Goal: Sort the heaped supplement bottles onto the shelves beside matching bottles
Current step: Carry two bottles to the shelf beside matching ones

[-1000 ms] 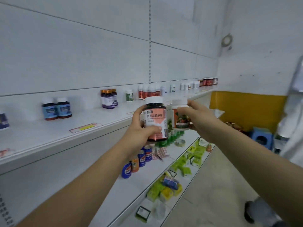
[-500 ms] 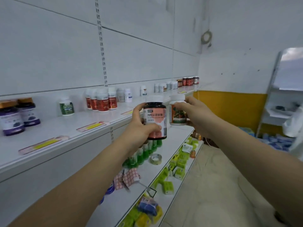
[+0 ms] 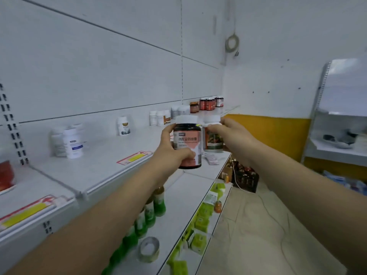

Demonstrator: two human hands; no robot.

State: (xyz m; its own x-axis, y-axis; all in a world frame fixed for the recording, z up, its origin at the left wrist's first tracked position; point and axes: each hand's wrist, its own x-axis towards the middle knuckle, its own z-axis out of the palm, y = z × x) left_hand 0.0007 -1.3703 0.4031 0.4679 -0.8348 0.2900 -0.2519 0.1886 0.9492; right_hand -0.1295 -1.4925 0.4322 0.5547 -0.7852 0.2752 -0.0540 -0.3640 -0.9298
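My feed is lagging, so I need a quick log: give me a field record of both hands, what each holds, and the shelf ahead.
left hand: left hand grips the dark brown bottle with white cap and pink label, upright
right hand: right hand pinches the white cap of the white bottle with red-and-green picture label
bottles: side by side, both held above the white upper shelf
far end of shelf: group of red-labelled dark bottles
placed yet: no, both in hand
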